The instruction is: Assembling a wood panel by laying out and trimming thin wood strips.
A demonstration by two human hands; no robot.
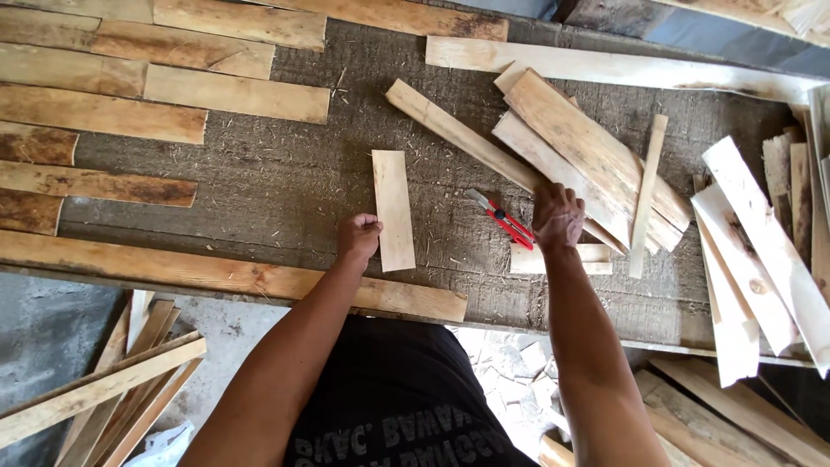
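Observation:
My left hand (359, 235) rests as a closed fist on the rough workbench (259, 182), touching the left edge of a short pale wood strip (393, 210) that lies lengthwise away from me. My right hand (558, 216) is curled on top of a pile of long wood slats (588, 151), its fingers on the slats' near ends; whether it grips one I cannot tell. A red utility knife (506, 220) with its blade out lies on the bench just left of my right hand, untouched. A small wood offcut (596, 257) sits under that wrist.
Wood planks (130, 86) are laid in rows at the bench's left. A long board (216, 275) runs along the near edge. More pale slats (752, 259) are heaped at the right. Slats (112, 380) lean at lower left, and wood chips (519, 380) litter the floor.

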